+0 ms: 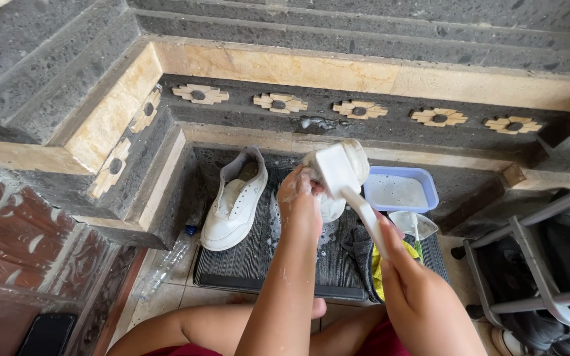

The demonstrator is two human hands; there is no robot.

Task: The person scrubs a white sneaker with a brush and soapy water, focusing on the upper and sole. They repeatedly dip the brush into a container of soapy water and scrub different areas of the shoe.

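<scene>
My left hand [300, 198] holds a soapy white shoe [354, 161] up over a dark ribbed mat [258, 254]. My right hand [409, 280] grips the handle of a white scrubbing brush [340, 173], whose head rests against the shoe. Foam covers my left fingers and the shoe's side. A second white shoe [235, 201] lies on the mat to the left, leaning against the stone wall, toe toward me.
A lavender plastic basin [430, 188] with soapy water sits behind the mat on the right. A dark cloth and a yellow-green item [379, 271] lie under my right arm. A clear plastic bottle [166, 260] lies at the mat's left. A grey metal frame [536, 264] stands at the right.
</scene>
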